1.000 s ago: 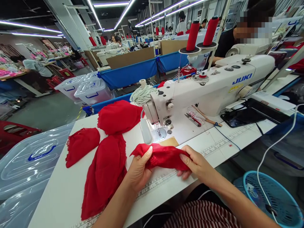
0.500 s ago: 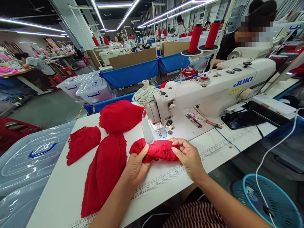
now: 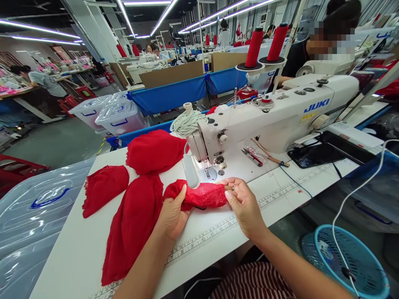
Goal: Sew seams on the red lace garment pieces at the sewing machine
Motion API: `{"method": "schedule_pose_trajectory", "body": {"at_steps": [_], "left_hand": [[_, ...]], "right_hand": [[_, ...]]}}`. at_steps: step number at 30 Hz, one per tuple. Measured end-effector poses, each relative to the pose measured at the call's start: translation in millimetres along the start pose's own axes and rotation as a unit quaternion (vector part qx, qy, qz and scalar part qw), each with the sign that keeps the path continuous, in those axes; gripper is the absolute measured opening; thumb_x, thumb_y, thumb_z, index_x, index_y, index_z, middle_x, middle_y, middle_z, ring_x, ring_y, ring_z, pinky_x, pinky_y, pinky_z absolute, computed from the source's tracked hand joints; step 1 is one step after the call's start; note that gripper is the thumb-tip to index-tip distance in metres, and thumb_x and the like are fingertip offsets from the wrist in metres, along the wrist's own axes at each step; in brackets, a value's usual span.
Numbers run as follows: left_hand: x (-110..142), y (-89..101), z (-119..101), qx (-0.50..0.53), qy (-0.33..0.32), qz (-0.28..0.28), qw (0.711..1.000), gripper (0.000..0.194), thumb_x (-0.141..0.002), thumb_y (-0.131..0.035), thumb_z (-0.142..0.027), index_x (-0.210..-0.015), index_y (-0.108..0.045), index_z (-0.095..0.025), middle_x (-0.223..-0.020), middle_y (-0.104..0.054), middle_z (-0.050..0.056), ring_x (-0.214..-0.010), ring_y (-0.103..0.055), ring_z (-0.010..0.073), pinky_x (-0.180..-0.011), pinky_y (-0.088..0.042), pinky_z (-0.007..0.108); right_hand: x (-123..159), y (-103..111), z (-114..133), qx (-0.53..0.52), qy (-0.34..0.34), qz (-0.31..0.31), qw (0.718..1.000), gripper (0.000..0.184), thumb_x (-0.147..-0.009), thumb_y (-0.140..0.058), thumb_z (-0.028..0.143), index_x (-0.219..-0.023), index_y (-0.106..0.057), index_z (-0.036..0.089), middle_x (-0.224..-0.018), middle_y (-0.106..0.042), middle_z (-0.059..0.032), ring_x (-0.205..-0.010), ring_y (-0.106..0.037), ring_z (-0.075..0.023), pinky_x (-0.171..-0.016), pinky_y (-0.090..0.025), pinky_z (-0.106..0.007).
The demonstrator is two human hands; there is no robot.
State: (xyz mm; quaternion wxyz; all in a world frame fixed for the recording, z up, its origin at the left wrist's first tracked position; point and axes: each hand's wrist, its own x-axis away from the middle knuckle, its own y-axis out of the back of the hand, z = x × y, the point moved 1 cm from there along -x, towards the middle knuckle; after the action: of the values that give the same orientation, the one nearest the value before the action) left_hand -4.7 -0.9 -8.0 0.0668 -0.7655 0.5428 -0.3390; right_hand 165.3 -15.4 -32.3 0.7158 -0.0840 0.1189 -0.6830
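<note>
A piece of red fabric (image 3: 209, 194) with a lacy, textured band is stretched between my two hands, just in front of the sewing machine (image 3: 264, 112). My left hand (image 3: 176, 211) pinches its left part, thumb on top. My right hand (image 3: 245, 203) grips the right end between thumb and fingers; a small brownish bit shows by the fingertips, too small to name. A dark edge peeks out under the fabric. The machine's needle area and metal plate (image 3: 210, 174) lie just beyond, with a pale oblong piece (image 3: 190, 172) hanging over the cloth.
More red fabric pieces (image 3: 134, 224) lie on the white table (image 3: 71, 245) to the left. Thread snips (image 3: 252, 158) and a wooden-handled tool (image 3: 271, 153) rest on the machine bed. A phone (image 3: 314, 155) lies right, above a blue basket (image 3: 352, 261). A co-worker (image 3: 293, 62) sits beyond.
The view has shifted slightly. My right fingers have moved a little along the fabric's right end, where the brownish bit now shows. Both hands still hold the cloth.
</note>
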Motion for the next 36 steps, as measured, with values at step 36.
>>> {"method": "schedule_pose_trajectory", "body": {"at_steps": [36], "left_hand": [[20.8, 3.0, 1.2, -0.288, 0.049, 0.292, 0.911, 0.02, -0.075, -0.07, -0.036, -0.079, -0.066, -0.016, -0.062, -0.057, -0.002, -0.044, -0.041, 0.0061, -0.038, -0.029, 0.016]], "right_hand": [[-15.3, 10.4, 34.8, 0.095, 0.06, 0.073, 0.991, 0.016, -0.08, -0.064, 0.03, -0.093, -0.058, 0.023, -0.084, -0.064, -0.0009, -0.077, -0.062, -0.0137, -0.073, -0.051, -0.027]]}}
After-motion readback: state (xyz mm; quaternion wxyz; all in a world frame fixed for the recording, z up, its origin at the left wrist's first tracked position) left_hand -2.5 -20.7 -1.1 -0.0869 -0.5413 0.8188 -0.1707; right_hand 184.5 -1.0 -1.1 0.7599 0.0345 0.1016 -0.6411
